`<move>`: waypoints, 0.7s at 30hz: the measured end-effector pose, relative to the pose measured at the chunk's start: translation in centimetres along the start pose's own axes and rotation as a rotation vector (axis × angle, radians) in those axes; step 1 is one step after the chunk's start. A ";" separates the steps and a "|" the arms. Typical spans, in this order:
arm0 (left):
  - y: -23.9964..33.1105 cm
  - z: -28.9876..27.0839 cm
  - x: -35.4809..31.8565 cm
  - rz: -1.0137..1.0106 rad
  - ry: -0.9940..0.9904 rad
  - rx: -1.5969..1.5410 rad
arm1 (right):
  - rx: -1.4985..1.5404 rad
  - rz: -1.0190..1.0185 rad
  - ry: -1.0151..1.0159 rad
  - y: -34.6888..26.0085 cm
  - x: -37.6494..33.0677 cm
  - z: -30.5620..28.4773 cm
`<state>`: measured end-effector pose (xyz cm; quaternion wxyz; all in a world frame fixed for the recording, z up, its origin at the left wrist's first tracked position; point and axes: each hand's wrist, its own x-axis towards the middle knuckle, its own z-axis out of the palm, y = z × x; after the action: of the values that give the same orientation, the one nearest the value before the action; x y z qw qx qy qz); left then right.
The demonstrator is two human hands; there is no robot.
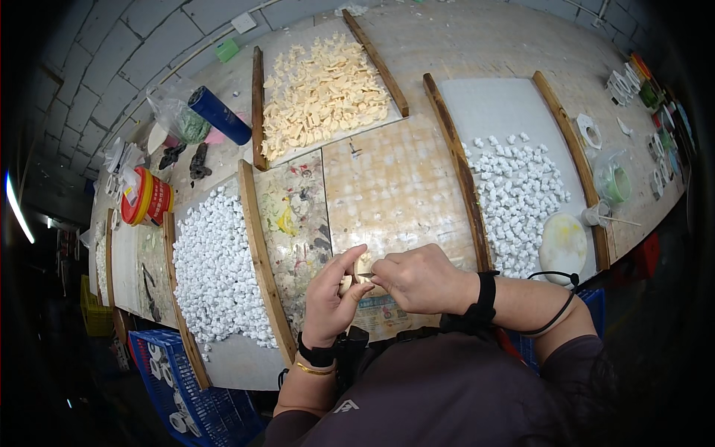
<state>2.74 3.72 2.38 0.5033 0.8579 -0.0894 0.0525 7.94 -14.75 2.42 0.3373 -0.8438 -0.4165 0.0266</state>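
Note:
My left hand (pixel 329 299) is closed around a small cream-coloured moulded piece (pixel 363 264), holding it up between thumb and fingers over the near edge of the table. Close against it, my right hand (pixel 423 280) is closed in a pinch. A thin, dark sliver shows at its fingertips, touching or almost touching the piece; its kind is too small to make out. Many similar cream-coloured pieces (pixel 320 97) lie heaped on a board at the far side. Part of the held piece is hidden by my fingers.
Small white pieces cover boards to the left (pixel 216 268) and right (pixel 518 201), edged by wooden strips (pixel 264 261). A whitish oval disc (pixel 563 244) lies at right. A red bucket (pixel 153 195) and blue cylinder (pixel 220 115) stand left. A blue crate (pixel 216 402) sits below the table.

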 end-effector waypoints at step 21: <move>0.0 1.0 -0.8 -0.258 -0.021 -0.503 | -0.186 -0.106 0.270 0.6 0.5 -0.4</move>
<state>1.94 2.92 1.71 0.7020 0.7108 0.0051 -0.0447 8.80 -14.81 2.53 0.3115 -0.8443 -0.4119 -0.1433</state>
